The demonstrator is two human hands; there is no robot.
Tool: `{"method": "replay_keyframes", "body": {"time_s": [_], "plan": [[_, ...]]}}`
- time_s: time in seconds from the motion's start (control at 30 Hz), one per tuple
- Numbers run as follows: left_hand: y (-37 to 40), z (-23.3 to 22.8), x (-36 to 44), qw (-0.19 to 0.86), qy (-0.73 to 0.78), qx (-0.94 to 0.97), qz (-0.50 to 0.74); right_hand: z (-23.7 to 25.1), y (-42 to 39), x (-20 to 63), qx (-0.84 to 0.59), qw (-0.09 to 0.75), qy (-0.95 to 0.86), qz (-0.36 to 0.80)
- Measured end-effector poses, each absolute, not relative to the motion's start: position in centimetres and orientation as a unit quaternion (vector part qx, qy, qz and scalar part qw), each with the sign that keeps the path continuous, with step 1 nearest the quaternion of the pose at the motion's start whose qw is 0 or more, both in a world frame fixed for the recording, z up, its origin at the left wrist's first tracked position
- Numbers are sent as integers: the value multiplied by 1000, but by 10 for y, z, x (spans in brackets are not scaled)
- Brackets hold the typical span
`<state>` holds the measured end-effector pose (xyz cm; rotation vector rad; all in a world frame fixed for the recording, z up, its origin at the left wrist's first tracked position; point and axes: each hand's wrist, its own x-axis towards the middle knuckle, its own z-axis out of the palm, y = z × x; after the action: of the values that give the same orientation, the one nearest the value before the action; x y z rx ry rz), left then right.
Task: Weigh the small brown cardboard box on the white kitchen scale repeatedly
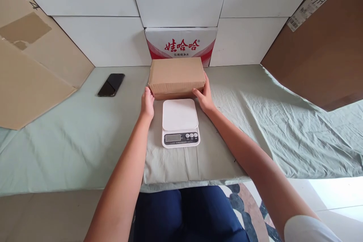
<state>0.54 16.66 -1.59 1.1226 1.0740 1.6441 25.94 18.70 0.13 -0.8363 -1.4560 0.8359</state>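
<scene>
Brown cardboard box [176, 76] at frame centre, clamped between left hand [148, 103] and right hand [203, 97], just behind a white kitchen scale [180, 121].

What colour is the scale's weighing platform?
White, plain; the scale shows clearly in the head view.

A pale green sheet [255, 128], wrinkled, covers the table in front of me. Between my left hand [148, 103] and my right hand [204, 98] sits a brown cardboard box [177, 76], which both hands touch at its ends. Just nearer to me than the box, between my wrists, lies a white kitchen scale [180, 121]. Well off to the left of my left hand lies a black phone [111, 84], face up on the sheet.
</scene>
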Motion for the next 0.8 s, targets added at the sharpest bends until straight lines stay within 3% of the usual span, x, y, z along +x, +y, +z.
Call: {"method": "replay_keyframes", "body": {"time_s": [0.23, 0.57, 0.8], "plan": [[166, -11, 6, 434, 427, 464, 643, 2, 188, 258, -392, 584, -598, 385], [166, -3, -57, 364, 498, 433, 657, 2, 207, 336, -504, 681, -387, 365], [169, -10, -61, 354, 504, 448, 649, -1, 207, 336, -498, 680, -399, 363]]}}
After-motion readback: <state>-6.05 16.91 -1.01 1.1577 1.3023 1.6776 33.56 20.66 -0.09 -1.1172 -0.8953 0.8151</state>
